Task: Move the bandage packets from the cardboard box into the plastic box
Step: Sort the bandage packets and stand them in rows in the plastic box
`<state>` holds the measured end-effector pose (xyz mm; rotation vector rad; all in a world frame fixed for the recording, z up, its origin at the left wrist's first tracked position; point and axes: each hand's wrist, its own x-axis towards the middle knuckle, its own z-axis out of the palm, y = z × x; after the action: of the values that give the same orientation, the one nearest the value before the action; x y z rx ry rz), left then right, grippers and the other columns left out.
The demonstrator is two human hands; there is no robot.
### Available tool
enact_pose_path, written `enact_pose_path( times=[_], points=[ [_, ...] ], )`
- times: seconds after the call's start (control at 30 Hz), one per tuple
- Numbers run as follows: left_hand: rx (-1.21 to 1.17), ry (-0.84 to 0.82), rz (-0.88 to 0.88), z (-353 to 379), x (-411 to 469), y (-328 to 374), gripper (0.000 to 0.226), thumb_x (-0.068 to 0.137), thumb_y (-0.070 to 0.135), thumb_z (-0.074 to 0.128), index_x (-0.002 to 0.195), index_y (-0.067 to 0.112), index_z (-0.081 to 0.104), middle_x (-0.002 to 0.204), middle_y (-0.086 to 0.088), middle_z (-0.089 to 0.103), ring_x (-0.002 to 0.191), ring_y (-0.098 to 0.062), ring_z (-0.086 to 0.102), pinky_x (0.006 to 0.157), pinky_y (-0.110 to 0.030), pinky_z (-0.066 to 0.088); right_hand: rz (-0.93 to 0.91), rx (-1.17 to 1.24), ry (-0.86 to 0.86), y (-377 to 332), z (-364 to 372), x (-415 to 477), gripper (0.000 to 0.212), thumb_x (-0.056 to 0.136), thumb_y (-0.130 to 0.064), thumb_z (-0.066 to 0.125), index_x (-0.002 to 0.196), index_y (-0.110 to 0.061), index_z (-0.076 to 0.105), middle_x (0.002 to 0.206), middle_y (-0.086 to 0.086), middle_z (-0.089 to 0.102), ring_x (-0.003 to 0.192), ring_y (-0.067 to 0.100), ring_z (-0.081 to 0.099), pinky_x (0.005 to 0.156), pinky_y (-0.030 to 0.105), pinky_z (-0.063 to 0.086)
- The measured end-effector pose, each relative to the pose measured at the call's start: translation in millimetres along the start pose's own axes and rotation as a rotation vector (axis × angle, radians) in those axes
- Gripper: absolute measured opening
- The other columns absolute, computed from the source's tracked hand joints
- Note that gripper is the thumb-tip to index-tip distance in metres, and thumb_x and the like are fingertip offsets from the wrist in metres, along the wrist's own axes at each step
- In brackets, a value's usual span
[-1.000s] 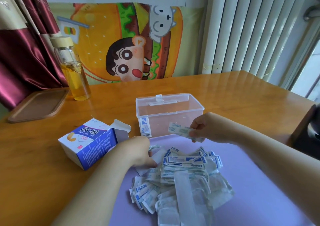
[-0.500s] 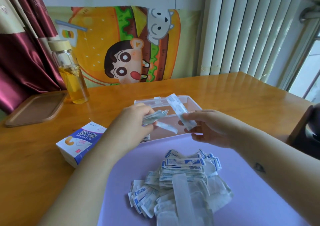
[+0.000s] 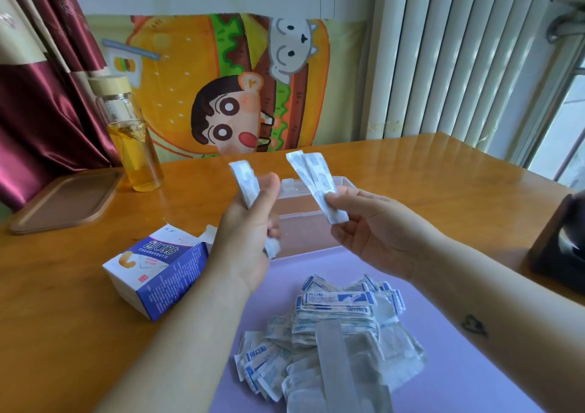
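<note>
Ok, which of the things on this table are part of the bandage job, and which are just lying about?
Job: cardboard box; plastic box; pile of bandage packets; left hand gripping a packet bundle; right hand pinching packet strips.
Lying about: glass bottle; brown tray; cartoon cloth; purple mat under the pile; dark object at the right edge.

Glossy wooden table (image 3: 411, 172), clear plastic box (image 3: 304, 232) (smooth), printed cardboard box (image 3: 158, 273), paper packets (image 3: 332, 311).
</note>
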<state>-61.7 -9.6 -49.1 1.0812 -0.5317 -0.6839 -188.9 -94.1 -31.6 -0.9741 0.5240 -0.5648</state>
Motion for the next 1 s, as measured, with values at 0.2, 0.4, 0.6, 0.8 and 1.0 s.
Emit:
enact_pose_path(
  times=[0.2,0.4,0.6,0.8,1.0],
  points=[
    [-0.274,-0.271,-0.408,5.1,-4.7,-10.0,0.057,0.083,0.053,0.058,0.115,0.005,0.058,0.110,-0.014,0.064,0.071,-0.014,0.060,0.059,-0.022,0.055,-0.152,-0.453,0.091,21.7,15.6,-6.3,0.013,0.077,-0.011,0.072,0.080,-0.016,0.061,0.065,-0.003,0.061,0.046,0.001,0.048,0.047,0.012,0.035],
    [-0.398,-0.084,-0.433,8.8,-7.7,-7.9,0.008,0.093,0.020,0.054,0.091,0.017,0.061,0.071,0.005,0.053,0.066,-0.012,0.059,0.071,-0.024,0.047,-0.498,-1.056,0.079,30.2,13.5,-8.9,0.042,0.065,-0.031,0.083,0.099,-0.027,0.058,0.081,-0.016,0.053,0.062,-0.008,0.047,0.058,0.008,0.036],
    [-0.283,-0.323,-0.514,12.9,-18.4,-6.5,0.018,0.090,0.008,0.048,0.076,0.012,0.058,0.069,-0.003,0.054,0.062,-0.014,0.062,0.058,-0.023,0.053,-0.715,-1.599,-0.249,24.1,-3.6,-7.2,0.126,0.054,-0.053,0.084,0.144,-0.048,-0.004,0.150,-0.006,0.010,0.135,0.011,0.022,0.100,0.020,0.033],
    [-0.088,-0.496,-0.433,15.7,-25.7,-3.9,0.024,0.092,0.000,0.042,0.086,0.010,0.063,0.075,-0.007,0.067,0.068,-0.015,0.067,0.059,-0.025,0.054,-0.612,-1.639,-0.330,6.3,-2.9,-5.8,0.095,0.060,-0.046,0.083,0.137,-0.049,0.028,0.150,-0.012,0.004,0.125,0.013,0.041,0.090,0.032,0.052],
    [0.106,-0.553,-0.396,11.5,-24.7,-4.6,0.021,0.096,0.008,0.043,0.096,0.016,0.062,0.087,-0.006,0.063,0.075,-0.014,0.062,0.064,-0.030,0.050,-0.641,-1.653,-0.251,5.7,-6.2,-2.1,0.076,0.061,-0.048,0.081,0.126,-0.035,0.045,0.131,-0.007,0.027,0.118,0.009,0.037,0.086,0.033,0.052]
  ],
)
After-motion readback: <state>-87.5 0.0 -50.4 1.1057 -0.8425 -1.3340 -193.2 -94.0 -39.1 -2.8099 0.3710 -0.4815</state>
